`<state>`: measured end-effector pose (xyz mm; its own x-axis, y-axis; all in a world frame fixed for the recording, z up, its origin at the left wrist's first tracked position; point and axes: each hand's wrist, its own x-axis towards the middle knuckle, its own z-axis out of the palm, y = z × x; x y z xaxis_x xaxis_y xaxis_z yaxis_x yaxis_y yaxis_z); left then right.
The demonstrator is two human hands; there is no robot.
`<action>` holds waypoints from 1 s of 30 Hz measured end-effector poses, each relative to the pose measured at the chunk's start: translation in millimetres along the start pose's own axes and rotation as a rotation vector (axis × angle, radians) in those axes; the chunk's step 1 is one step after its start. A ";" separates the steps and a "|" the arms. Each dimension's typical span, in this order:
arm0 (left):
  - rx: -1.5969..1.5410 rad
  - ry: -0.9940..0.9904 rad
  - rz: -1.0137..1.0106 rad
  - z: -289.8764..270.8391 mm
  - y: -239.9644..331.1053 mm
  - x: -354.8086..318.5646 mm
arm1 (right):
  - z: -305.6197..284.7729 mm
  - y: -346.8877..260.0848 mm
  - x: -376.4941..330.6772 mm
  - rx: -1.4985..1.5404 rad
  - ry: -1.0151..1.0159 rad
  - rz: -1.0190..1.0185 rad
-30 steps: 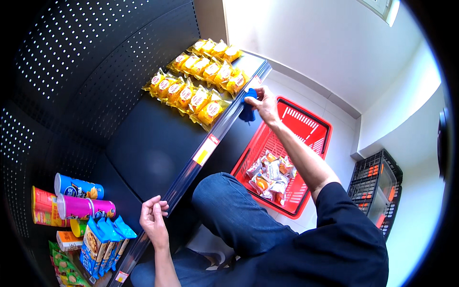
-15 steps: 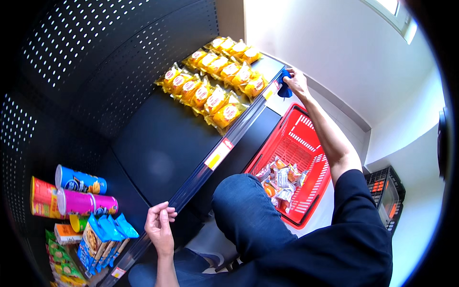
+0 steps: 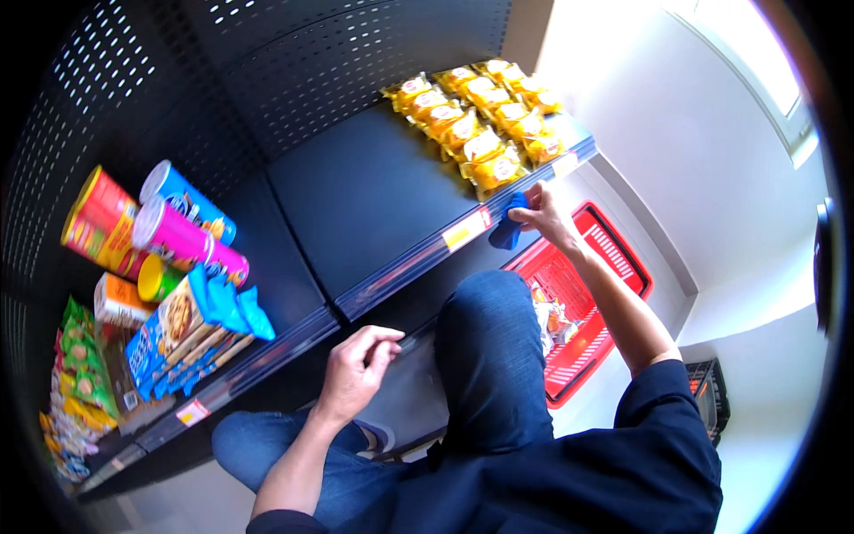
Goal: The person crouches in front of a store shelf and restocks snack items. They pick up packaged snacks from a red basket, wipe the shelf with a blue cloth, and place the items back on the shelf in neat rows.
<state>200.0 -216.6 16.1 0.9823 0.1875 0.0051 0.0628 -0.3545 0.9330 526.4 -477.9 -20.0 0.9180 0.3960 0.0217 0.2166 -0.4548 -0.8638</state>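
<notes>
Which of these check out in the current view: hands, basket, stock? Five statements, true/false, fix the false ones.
1. The right hand holds a blue cloth. True.
2. The left hand also grips the blue cloth. False: it holds nothing visible.
3. The red basket stands on the floor. True.
4. The yellow packages are inside the red basket. False: they sit on the shelf.
5. The blue packages stand left of the yellow packages in the view. True.
</notes>
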 end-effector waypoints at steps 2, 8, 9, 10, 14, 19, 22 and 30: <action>0.194 -0.061 0.059 -1.9 -3.0 -8.8 | 23.8 -23.7 -12.2 -0.061 -0.080 -0.022; 0.399 -0.151 0.171 -6.2 -17.5 -27.7 | 80.5 -93.3 -30.2 -0.134 -0.426 -0.133; 0.395 -0.146 0.170 -7.7 -19.3 -29.8 | 92.1 -102.2 -28.9 -0.191 -0.483 -0.139; 0.389 -0.141 0.163 -9.5 -22.3 -31.9 | 105.0 -126.4 -32.5 -0.291 -0.565 -0.101; 0.377 -0.137 0.115 -13.1 -23.9 -38.0 | 140.7 -156.3 -34.1 -0.296 -0.795 -0.124; 0.396 -0.154 0.111 -14.5 -27.5 -44.6 | 166.9 -178.5 -39.8 -0.216 -0.968 -0.212; 0.412 -0.188 0.105 -14.7 -27.0 -47.6 | 156.4 -187.5 -39.4 0.009 -0.936 -0.193; 0.415 -0.149 0.172 -12.5 -39.3 -63.3 | 128.1 -259.5 -90.4 0.038 -0.535 -0.464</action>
<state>133.1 -203.1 -16.4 0.9973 -0.0287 0.0674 -0.0678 -0.7110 0.7000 344.6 -293.5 137.7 0.4429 0.8839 0.1499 0.5251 -0.1202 -0.8425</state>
